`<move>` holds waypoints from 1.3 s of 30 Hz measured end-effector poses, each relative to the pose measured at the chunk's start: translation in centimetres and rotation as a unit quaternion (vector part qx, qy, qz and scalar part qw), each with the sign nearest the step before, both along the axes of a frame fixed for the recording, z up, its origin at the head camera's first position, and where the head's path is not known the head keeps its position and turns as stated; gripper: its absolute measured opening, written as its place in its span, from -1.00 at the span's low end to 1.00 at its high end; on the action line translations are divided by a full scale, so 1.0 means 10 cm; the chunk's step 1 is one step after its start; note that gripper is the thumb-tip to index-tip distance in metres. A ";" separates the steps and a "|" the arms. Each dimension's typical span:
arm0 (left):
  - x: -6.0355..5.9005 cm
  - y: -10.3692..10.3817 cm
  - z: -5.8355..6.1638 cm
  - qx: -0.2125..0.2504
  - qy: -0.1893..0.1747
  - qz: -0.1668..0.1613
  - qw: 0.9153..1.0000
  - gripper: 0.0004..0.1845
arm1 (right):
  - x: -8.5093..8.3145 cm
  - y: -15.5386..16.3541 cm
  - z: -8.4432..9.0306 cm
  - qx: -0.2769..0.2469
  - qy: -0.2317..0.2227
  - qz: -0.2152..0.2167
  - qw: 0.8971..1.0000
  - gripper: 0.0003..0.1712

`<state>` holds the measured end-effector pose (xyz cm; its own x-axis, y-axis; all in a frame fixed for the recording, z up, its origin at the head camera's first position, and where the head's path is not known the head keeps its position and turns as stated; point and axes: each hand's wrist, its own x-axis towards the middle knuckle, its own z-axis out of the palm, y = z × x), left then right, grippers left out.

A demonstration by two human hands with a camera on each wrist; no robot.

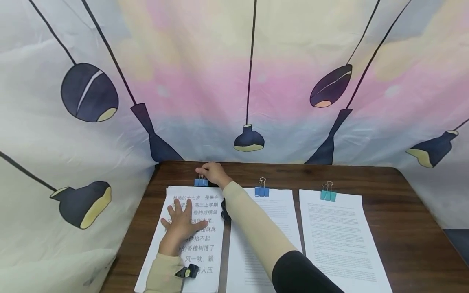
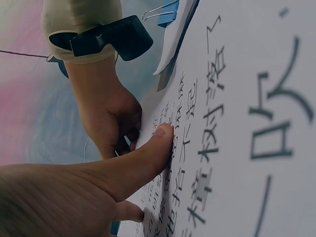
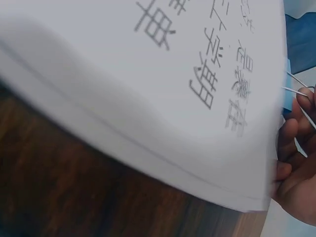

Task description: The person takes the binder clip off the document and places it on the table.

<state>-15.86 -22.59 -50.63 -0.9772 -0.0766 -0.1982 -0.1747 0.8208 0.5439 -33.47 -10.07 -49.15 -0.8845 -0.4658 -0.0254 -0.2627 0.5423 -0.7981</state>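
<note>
paper stack [image 1: 190, 240] was pinned flat by the left hand [image 1: 182, 221], fingers spread, so the blue binder clip [image 1: 200, 182] could be pinched by the right hand [image 1: 214, 173].

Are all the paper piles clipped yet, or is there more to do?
Middle stack and right stack each carry a clip already. The right hand pinches the blue clip on the left stack, pressed flat by the left hand. Only letting go seems left.
</note>
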 end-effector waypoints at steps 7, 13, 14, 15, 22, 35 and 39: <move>0.00 0.00 0.01 -0.004 -0.006 0.001 1.000 0.17 | -0.08 -0.01 0.02 0.012 0.004 -0.007 1.000 -0.33; -0.01 0.03 0.02 -0.001 0.008 -0.001 1.000 0.18 | -0.18 0.18 0.40 -0.012 0.068 0.000 0.998 -0.31; -0.01 0.04 0.02 0.001 0.010 -0.001 1.000 0.18 | -0.19 0.28 0.51 -0.012 0.075 0.020 0.997 -0.36; -0.02 0.04 0.03 0.002 0.010 -0.001 1.000 0.18 | -0.17 0.39 0.62 -0.003 0.084 0.038 0.996 -0.42; -0.02 0.06 0.09 -0.013 0.012 0.002 1.000 0.21 | 0.05 1.46 0.94 0.104 0.094 0.125 0.982 -0.69; 0.27 1.82 0.11 -0.075 0.020 -0.187 0.979 0.18 | -0.07 2.32 0.19 0.129 -0.051 0.058 0.989 -0.54; 0.29 2.01 0.07 -0.103 -0.005 -0.205 0.973 0.19 | -0.11 2.35 0.11 0.126 -0.053 0.034 0.990 -0.46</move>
